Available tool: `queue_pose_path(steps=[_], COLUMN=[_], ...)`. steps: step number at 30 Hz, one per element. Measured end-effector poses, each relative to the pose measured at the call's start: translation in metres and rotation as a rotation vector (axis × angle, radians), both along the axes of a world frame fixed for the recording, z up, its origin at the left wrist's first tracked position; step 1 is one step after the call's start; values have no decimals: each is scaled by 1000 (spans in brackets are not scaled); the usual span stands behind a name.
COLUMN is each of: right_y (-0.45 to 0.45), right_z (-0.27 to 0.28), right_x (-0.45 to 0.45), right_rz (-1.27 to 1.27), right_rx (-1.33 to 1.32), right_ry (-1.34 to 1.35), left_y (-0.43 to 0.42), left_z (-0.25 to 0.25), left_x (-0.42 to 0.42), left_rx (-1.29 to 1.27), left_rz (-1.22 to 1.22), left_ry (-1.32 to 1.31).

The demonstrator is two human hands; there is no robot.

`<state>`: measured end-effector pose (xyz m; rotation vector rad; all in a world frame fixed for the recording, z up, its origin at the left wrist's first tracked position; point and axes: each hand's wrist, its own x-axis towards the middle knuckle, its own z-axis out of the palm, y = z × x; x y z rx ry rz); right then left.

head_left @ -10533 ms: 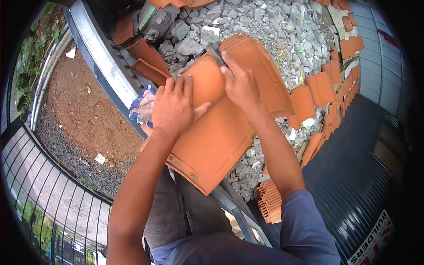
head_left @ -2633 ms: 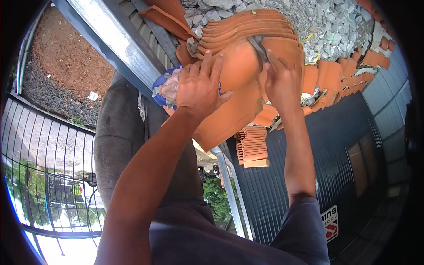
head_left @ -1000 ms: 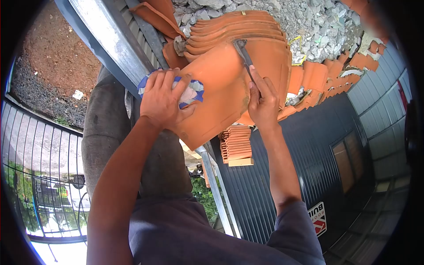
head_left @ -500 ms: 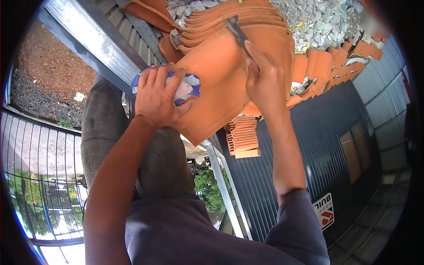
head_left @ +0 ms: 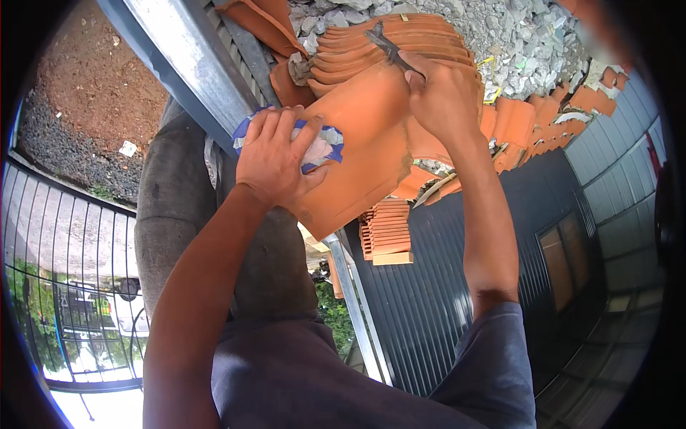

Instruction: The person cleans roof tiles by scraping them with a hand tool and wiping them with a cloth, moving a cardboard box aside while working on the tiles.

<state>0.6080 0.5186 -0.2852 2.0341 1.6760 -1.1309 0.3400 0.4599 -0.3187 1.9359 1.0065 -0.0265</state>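
Note:
An orange clay roof tile [head_left: 361, 175] lies at a slant in front of me, with one rough, chipped edge on the right. My left hand [head_left: 275, 150] presses down at its left side, fingers bent and thumb apart. Beneath those fingers is a crumpled blue and white piece of material [head_left: 325, 146], partly hidden. My right hand [head_left: 446, 100] is closed around the handle of dark metal pincers [head_left: 389, 46]. Their head points up and left, over a row of stacked roof tiles [head_left: 343, 61] behind the slanted one. Most of the handle is hidden by my fingers.
A galvanized metal beam [head_left: 189, 57] runs beside my left hand. Grey rubble [head_left: 514, 50] and broken tiles [head_left: 518, 118] lie beyond. Below right are another tile stack [head_left: 389, 232] and dark corrugated cladding [head_left: 443, 250]. My legs [head_left: 271, 264] straddle the metalwork, above ground level.
My right hand has moved up and right with the pincers, uncovering more of the tile's chipped edge. My left hand keeps its place on the tile, while the whole view has shifted slightly.

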Motion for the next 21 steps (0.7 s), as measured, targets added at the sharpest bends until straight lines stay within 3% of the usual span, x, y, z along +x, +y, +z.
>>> queue_pose_path(steps=[2,5,7,8,14,16,17,20,21], right_y=[-8,-8,17,12,-22,25,15,-25,-33], right_z=[0,3,7,2,-7,9,3,7,7], right_x=[-4,-20,0,-1,2,15,18,1,-8], right_rz=[-4,209,-136,-131,-8,-108,-109,-312,-316], right_rx=[52,124,-197,-192,212,-269,-261,60,45], right_ry=[-15,111,-84,-81,301,-261,-260,171,167], left_y=[-2,0,-2,-3,-1,2,2,2,-1], left_z=[-1,-2,-1,-2,-1,-4,-4,-4,-1], left_x=[0,0,-2,-2,-1,-1,-1,1,0], left_rx=[3,14,4,6,4,20,23,16,15], left_rz=[20,19,13,21,31,35,35,46,51], left_ry=[-12,-22,-16,-17,-32,-29,-25,-42,-53])
